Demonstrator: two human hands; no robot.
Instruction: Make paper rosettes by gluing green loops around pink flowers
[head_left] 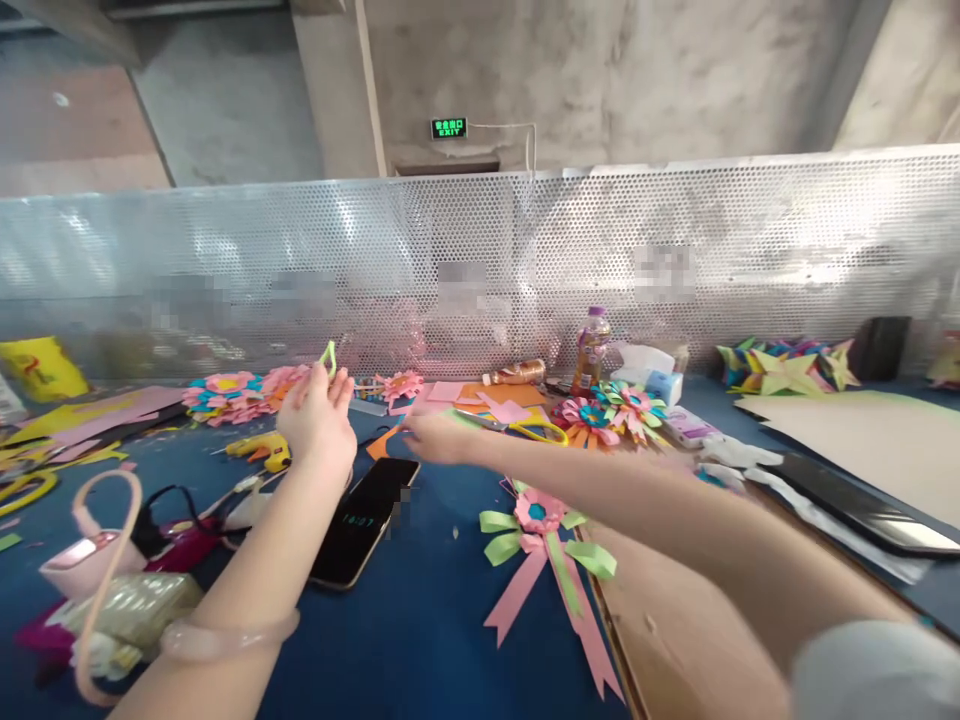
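My left hand (315, 425) is raised over the table, pinching a small light-green paper loop (328, 354) between thumb and fingertips. Farther right, my right hand (441, 438) reaches left above the table, beside orange paper (384, 443); its blurred fingers do not show whether they hold anything. Yellow-handled scissors (538, 431) lie just right of that hand. Between my forearms rests a black phone (367, 520) with its screen lit. A pink paper flower (538, 510) with green loops and pink ribbon tails lies below my right forearm.
A yellow glue gun (260, 450) lies left of my left wrist. Finished paper flowers (225, 395), a drink bottle (592, 350) and tissues (649, 370) line the back, before a perforated metal screen (465, 260). Another phone (862, 505) lies right; a pink-strapped bag (97, 565) lies left.
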